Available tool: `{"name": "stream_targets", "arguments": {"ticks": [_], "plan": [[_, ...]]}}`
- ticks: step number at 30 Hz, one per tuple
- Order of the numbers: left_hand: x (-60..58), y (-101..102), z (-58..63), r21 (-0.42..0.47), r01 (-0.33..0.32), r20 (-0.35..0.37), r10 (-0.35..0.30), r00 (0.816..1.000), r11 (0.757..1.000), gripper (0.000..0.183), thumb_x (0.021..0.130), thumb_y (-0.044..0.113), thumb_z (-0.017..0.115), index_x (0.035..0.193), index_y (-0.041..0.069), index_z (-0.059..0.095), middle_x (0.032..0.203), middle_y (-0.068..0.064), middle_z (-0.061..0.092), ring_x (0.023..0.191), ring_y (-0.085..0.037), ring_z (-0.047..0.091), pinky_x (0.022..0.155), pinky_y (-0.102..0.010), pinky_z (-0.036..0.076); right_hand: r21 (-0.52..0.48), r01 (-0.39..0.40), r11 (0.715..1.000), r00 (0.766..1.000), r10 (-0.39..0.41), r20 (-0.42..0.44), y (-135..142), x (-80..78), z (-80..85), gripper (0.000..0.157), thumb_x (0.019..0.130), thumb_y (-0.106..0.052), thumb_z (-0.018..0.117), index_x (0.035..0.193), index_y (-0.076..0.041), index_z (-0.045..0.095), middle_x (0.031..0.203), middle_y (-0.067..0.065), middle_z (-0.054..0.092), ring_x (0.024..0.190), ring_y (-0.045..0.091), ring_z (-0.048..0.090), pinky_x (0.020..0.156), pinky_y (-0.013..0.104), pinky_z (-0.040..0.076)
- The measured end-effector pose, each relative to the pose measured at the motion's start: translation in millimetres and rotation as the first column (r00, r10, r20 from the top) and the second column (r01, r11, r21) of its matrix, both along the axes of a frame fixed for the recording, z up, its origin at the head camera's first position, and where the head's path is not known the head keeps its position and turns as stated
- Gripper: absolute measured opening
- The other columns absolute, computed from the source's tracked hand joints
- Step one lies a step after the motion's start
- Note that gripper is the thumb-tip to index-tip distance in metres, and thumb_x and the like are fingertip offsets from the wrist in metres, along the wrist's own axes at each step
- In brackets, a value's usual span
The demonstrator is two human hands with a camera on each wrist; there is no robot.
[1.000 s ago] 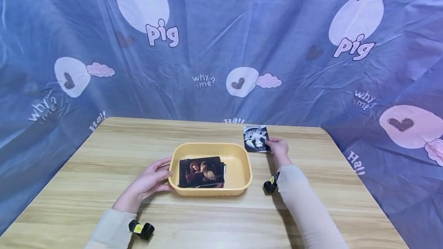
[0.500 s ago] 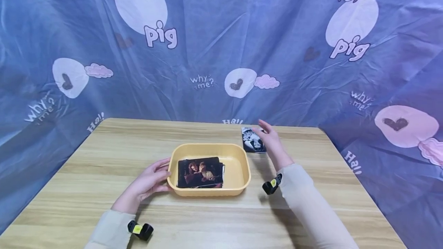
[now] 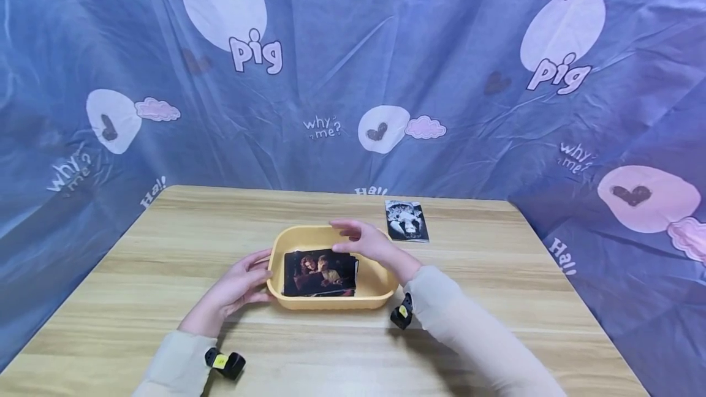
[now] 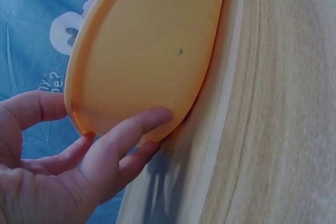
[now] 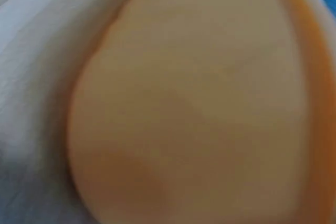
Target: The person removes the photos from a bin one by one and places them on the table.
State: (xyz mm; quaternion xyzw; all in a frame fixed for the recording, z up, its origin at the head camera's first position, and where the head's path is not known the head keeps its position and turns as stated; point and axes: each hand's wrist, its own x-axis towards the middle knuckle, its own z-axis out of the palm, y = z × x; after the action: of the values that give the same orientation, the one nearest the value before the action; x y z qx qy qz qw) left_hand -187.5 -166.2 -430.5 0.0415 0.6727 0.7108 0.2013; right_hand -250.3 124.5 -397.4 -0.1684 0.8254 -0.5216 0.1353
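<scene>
In the head view, a yellow plastic basin [image 3: 342,304] stands mid-table with a small stack of photo cards [image 3: 317,271] at its left. The top card is dark and shows two people. My left hand [image 3: 242,287] rests spread fingers against the basin's left end; the left wrist view has the fingertips on the outer wall [image 4: 152,45] and at the rim. Above the stack's back right corner hovers my right hand [image 3: 366,242], thumb and fingers apart, holding nothing I can see. A black-and-white photo card [image 3: 406,221] lies behind the basin to the right.
The wooden table [image 3: 353,354] ends at a blue curtain [image 3: 331,35] printed with pigs and hearts. Both wrists carry small black cameras. Only blurred yellow basin wall [image 5: 194,93] fills most of the right wrist view.
My right hand has let go of the black-and-white card, lifted away and moved left over the basin. That card stays on the table. My left hand has kept its place.
</scene>
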Motion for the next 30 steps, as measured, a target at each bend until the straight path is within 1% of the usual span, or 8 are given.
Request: {"name": "stream_targets", "arguments": {"ticks": [4,6,9,12,17,23,28,30], "plan": [[-1.2,1,-0.4,-0.006,-0.008,0.002,0.008,1.000,1.000,0.071,0.090,0.001,0.047,0.151,-0.006,0.012,0.153,-0.036,0.018,0.122,-0.044,0.053,0.083,-0.040,0.062,0.156,-0.060,0.986,0.997,0.069,-0.047,-7,0.6,-7.9,0.059,0.082,-0.017,0.076,0.137,-0.015,0.055,0.143,0.006,0.053,0.132,0.032,0.047,0.115,0.049,0.039],[-1.5,1,-0.6,-0.005,-0.009,0.004,0.009,1.000,1.000,0.071,0.090,0.001,0.047,0.151,-0.006,0.012,0.153,-0.036,0.018,0.123,-0.044,0.053,0.084,-0.040,0.062,0.202,-0.071,0.977,0.995,0.084,-0.059,-7,-0.2,-12.3,0.061,0.081,-0.019,0.077,0.137,-0.015,0.055,0.143,0.008,0.052,0.133,0.033,0.046,0.116,0.049,0.038],[-1.0,2,-0.9,-0.002,-0.005,0.002,0.005,1.000,1.000,0.071,0.090,0.001,0.046,0.151,-0.006,0.011,0.152,-0.036,0.017,0.123,-0.045,0.052,0.084,-0.042,0.062,0.238,-0.065,0.969,0.996,0.078,-0.043,-8,-1.4,-18.4,0.064,0.079,-0.021,0.079,0.138,-0.017,0.055,0.144,0.009,0.052,0.134,0.032,0.045,0.116,0.048,0.039],[-0.4,2,-0.5,0.003,0.001,-0.006,-0.001,1.000,1.000,0.071,0.090,0.000,0.046,0.151,-0.007,0.011,0.152,-0.037,0.018,0.123,-0.046,0.051,0.085,-0.044,0.061,0.264,-0.073,0.962,0.994,0.090,-0.054,-9,-1.5,-25.1,0.069,0.077,-0.022,0.081,0.139,-0.015,0.053,0.144,0.011,0.051,0.133,0.033,0.046,0.116,0.048,0.039],[0.3,3,1.6,-0.004,0.007,-0.014,-0.007,1.000,1.000,0.071,0.089,0.000,0.046,0.150,-0.007,0.010,0.151,-0.038,0.018,0.122,-0.048,0.052,0.085,-0.045,0.061,0.336,-0.080,0.938,0.986,0.125,-0.114,-12,1.2,-32.3,0.076,0.072,-0.020,0.084,0.139,-0.011,0.051,0.143,0.013,0.051,0.134,0.034,0.045,0.117,0.049,0.036],[0.8,4,2.2,-0.008,-0.001,0.001,0.001,1.000,1.000,0.071,0.090,-0.001,0.046,0.151,-0.006,0.010,0.152,-0.037,0.018,0.121,-0.048,0.052,0.084,-0.044,0.061,0.435,-0.061,0.898,0.972,0.153,-0.181,-16,2.0,-37.4,0.076,0.066,-0.013,0.087,0.134,-0.004,0.054,0.138,0.019,0.052,0.129,0.037,0.046,0.115,0.049,0.038],[1.1,5,2.7,-0.005,0.009,-0.002,-0.009,1.000,1.000,0.071,0.090,0.001,0.046,0.151,-0.007,0.009,0.152,-0.038,0.016,0.122,-0.047,0.052,0.084,-0.044,0.061,0.481,-0.018,0.877,0.971,0.129,-0.200,-18,2.3,-39.1,0.070,0.064,-0.015,0.089,0.126,-0.003,0.061,0.132,0.018,0.052,0.124,0.038,0.046,0.111,0.048,0.041],[1.0,5,2.9,-0.003,0.014,-0.003,-0.014,1.000,1.000,0.072,0.091,0.001,0.046,0.151,-0.007,0.008,0.152,-0.038,0.016,0.122,-0.047,0.052,0.084,-0.044,0.061,0.487,-0.010,0.873,0.970,0.127,-0.209,-17,2.5,-39.2,0.067,0.064,-0.016,0.089,0.124,-0.003,0.063,0.130,0.017,0.053,0.123,0.037,0.046,0.110,0.047,0.042]]}}
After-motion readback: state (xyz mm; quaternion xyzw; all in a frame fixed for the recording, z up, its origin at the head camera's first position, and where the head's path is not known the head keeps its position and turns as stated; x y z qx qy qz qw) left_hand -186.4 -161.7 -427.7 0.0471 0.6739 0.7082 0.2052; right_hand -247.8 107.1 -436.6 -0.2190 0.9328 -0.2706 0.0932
